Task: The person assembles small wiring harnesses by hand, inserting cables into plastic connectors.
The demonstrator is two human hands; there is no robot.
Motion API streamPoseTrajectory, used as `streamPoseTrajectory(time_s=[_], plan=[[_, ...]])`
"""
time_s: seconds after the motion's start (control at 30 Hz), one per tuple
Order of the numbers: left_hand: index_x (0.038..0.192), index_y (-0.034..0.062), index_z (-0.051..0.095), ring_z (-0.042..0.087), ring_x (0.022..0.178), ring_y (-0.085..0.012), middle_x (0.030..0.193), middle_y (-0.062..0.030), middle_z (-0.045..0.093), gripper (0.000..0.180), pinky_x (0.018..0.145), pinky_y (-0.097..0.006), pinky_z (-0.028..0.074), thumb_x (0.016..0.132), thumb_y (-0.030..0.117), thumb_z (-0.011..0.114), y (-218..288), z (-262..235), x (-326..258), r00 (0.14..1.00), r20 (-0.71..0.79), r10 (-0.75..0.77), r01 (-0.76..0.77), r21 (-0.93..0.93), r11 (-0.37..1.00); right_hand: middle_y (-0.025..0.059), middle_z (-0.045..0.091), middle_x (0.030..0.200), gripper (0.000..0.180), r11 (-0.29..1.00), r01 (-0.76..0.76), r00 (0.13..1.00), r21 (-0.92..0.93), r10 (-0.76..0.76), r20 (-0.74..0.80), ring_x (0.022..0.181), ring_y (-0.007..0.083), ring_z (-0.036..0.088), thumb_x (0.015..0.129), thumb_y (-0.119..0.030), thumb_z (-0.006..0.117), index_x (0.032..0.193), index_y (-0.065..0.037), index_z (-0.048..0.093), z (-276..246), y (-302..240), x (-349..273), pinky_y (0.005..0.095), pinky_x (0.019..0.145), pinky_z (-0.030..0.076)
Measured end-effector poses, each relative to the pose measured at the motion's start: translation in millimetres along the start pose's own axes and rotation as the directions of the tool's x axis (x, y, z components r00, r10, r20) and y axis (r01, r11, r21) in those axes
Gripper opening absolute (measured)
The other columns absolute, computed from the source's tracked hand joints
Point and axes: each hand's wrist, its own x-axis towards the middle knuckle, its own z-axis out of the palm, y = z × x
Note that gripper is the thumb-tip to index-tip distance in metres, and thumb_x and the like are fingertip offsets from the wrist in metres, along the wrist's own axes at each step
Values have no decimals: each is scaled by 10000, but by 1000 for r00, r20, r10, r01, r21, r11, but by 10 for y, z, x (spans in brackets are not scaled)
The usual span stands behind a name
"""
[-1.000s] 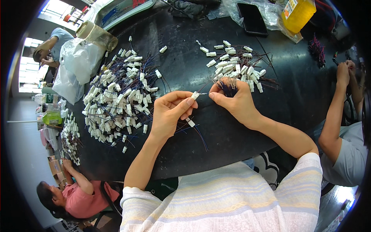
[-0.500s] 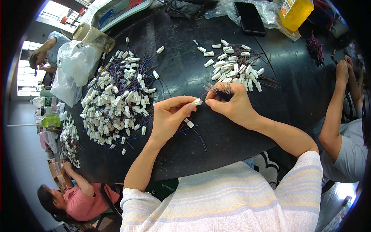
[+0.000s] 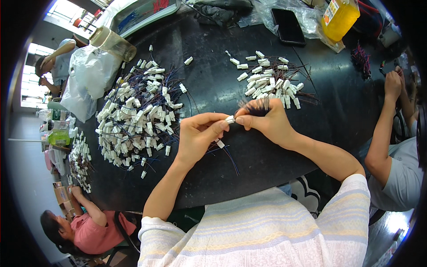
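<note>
My left hand (image 3: 200, 135) pinches a small white plastic connector (image 3: 229, 119) between thumb and forefinger over the black table (image 3: 213, 89). My right hand (image 3: 264, 122) meets it at that connector and also clutches a bundle of thin dark wires (image 3: 255, 107) that fans out above the fingers. A second white connector (image 3: 220, 143) with dark wires trailing from it lies under my left hand. A large heap of wired white connectors (image 3: 138, 120) lies to the left, and a smaller heap (image 3: 269, 82) sits just beyond my right hand.
A black phone (image 3: 288, 26) and a yellow bottle (image 3: 339, 18) sit at the far edge, a white plastic bag (image 3: 89, 82) at the left. Another person's arm (image 3: 384, 120) rests at the right; other people sit at the lower left and upper left.
My hands have come together: the right hand moved left until its fingertips met the connector held by my left hand. The heaps have not moved.
</note>
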Motion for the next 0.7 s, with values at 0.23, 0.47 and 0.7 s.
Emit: streamPoseTrajectory(time_s=[0.23,0.47,0.7], plan=[[916,-78,631,505,565,-71,721,-110,614,144,466,-158,349,804,12,623,16,-28,-17,998,54,-8,15,-138,990,12,563,609,106,910,-280,959,307,279,48,466,40,428,752,-101,681,787,-8,644,-24,-79,59,172,412,287],[899,-85,631,508,548,-76,725,-121,618,132,444,-162,347,792,-8,623,69,-11,-40,1000,17,14,-10,-194,981,24,553,589,70,979,-67,998,195,64,21,455,37,420,737,-67,663,761,-9,634,-20,-63,16,177,408,275],[881,-69,642,504,522,-77,706,-104,620,110,437,-161,341,788,-18,610,173,-98,-39,998,1,-66,64,-239,969,61,560,584,57,725,-375,918,577,377,122,399,30,374,755,-47,654,767,5,633,32,-125,38,180,364,234]])
